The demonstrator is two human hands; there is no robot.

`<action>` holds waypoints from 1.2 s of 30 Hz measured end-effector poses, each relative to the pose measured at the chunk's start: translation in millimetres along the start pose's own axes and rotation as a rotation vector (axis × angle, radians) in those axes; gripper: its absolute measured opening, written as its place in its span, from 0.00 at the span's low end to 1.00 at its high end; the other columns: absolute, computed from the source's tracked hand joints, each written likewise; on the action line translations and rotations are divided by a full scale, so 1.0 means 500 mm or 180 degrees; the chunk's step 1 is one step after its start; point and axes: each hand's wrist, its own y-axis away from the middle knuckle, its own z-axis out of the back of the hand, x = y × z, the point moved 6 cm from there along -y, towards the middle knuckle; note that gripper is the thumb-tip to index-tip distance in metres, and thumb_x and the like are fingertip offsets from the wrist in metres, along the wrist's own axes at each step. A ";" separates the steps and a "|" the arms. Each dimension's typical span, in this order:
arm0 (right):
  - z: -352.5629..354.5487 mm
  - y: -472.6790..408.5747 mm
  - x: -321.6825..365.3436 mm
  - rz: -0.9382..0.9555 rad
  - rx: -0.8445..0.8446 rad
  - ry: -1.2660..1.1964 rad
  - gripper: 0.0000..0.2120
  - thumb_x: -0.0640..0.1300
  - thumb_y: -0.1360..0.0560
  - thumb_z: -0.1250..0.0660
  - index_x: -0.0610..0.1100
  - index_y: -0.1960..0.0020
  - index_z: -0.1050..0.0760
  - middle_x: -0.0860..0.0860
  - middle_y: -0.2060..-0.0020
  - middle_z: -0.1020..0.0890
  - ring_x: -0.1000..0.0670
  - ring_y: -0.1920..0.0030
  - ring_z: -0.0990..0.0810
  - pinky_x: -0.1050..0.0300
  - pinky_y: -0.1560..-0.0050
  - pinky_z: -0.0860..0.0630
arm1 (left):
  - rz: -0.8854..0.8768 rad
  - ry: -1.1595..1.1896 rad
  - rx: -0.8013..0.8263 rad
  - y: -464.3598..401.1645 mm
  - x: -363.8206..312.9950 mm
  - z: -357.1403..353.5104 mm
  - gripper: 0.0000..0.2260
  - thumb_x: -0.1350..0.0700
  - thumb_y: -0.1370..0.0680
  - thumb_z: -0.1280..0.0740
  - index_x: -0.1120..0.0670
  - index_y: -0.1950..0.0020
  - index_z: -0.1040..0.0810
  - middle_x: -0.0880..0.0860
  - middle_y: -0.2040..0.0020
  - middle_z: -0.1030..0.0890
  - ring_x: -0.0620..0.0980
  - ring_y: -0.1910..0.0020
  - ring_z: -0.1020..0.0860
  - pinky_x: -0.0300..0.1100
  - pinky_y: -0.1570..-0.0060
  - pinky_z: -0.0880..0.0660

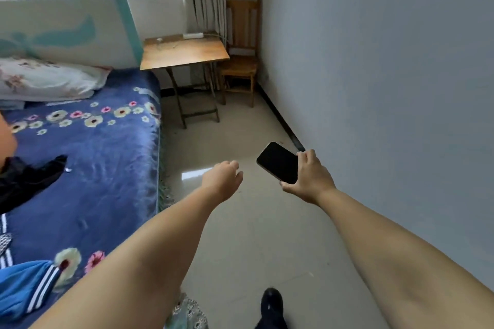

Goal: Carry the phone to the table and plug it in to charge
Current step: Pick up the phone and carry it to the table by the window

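My right hand (pixel 310 177) holds a black phone (pixel 278 161) by its right edge, its dark screen facing up, over the tiled floor. To the left of the phone and apart from it, my left hand (pixel 223 177) stretches forward with fingers loosely curled and nothing in it. Ahead, under the window, stands a small wooden folding table (pixel 187 55). A white power strip (pixel 193 34) lies at the table's far edge, and a thin white cable (pixel 167 44) lies on its top at the left.
A bed with a blue flowered blanket (pixel 101 147) runs along the left, with a pillow and clothes on it. A wooden chair (pixel 242 53) stands right of the table in the corner. A grey wall (pixel 387 75) borders the right. Tiled floor (pixel 235 125) leads toward the table.
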 end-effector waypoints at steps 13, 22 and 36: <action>-0.064 -0.658 0.127 0.0529 0.0097 -0.0266 0.32 0.60 0.37 0.29 0.40 0.43 0.34 0.45 0.46 0.31 0.44 0.47 0.27 0.50 0.50 0.25 | 0.0725 0.0032 -0.0349 -0.497 0.278 0.128 0.14 0.49 0.21 0.45 0.58 0.48 0.28 0.60 0.47 0.23 0.61 0.49 0.25 0.50 0.54 0.28; -0.167 -1.063 0.251 0.0982 0.0331 -0.0177 0.32 0.60 0.37 0.29 0.41 0.44 0.33 0.45 0.45 0.31 0.44 0.46 0.28 0.49 0.50 0.25 | 0.1070 0.0042 -0.0290 -0.829 0.479 0.176 0.14 0.50 0.20 0.45 0.59 0.46 0.28 0.59 0.46 0.23 0.59 0.47 0.26 0.51 0.51 0.26; -0.222 -1.751 0.356 0.0800 0.0318 -0.0124 0.32 0.61 0.36 0.29 0.41 0.43 0.34 0.44 0.44 0.31 0.43 0.44 0.28 0.48 0.49 0.25 | 0.0932 -0.0042 -0.0306 -1.463 0.762 0.316 0.15 0.48 0.21 0.45 0.57 0.47 0.26 0.57 0.47 0.23 0.58 0.50 0.25 0.51 0.54 0.26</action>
